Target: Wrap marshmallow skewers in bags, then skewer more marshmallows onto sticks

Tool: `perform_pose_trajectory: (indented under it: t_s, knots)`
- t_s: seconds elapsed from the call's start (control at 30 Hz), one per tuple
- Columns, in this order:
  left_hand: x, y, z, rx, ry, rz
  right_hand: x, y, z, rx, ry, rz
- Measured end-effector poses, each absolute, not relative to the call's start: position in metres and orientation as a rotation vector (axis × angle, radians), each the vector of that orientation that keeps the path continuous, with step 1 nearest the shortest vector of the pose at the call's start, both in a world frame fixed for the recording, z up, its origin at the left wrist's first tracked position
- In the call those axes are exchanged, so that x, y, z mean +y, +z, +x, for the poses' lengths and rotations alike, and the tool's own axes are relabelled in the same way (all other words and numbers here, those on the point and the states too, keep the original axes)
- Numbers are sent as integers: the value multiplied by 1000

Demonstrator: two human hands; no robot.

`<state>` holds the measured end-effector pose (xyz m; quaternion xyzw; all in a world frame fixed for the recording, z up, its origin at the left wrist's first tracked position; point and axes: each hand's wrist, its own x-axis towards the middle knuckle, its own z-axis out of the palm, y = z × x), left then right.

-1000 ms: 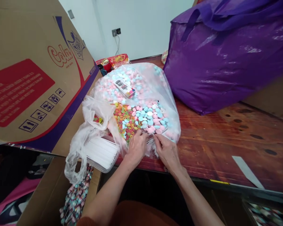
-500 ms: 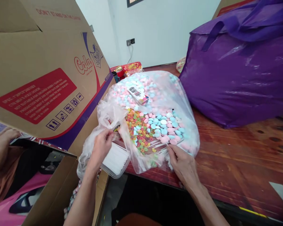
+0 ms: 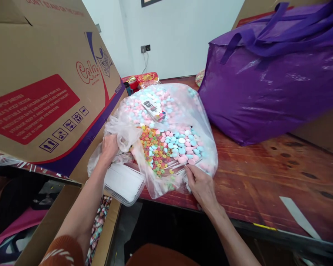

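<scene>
A big clear plastic bag (image 3: 180, 111) full of pink and blue candies lies on the wooden table (image 3: 266, 173). Inside its near end sits a flat clear packet of colourful ring candies and pink and blue pieces (image 3: 166, 147). My left hand (image 3: 109, 147) is closed on the crumpled plastic at the bag's left side. My right hand (image 3: 201, 184) pinches the near edge of the bag by the packet. A small barcoded card (image 3: 154, 108) lies in the bag further back.
A tilted cardboard box (image 3: 44, 85) stands at the left. A large purple bag (image 3: 269, 77) fills the right back. A stack of white lidded containers (image 3: 123, 183) overhangs the table edge. Another open carton (image 3: 52, 221) holds wrapped sweets below. White paper strip (image 3: 298, 216) lies at right.
My left hand left the bag's near edge, moved left and up, and gripped the bunched plastic. My right hand stayed at the near edge. The view shifted slightly.
</scene>
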<state>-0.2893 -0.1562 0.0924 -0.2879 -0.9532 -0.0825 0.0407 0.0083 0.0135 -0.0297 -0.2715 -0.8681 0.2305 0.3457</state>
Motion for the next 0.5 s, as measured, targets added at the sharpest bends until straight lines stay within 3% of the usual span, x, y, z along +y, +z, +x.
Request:
perform_pose_trajectory:
  t_s: [0.3, 0.5]
  knots:
    - [-172, 83, -299, -3022, -145, -633, 14, -32, 8, -2260, 607, -705]
    - [-172, 91, -292, -2943, -270, -1050, 14, -35, 7, -2240, 571, -725]
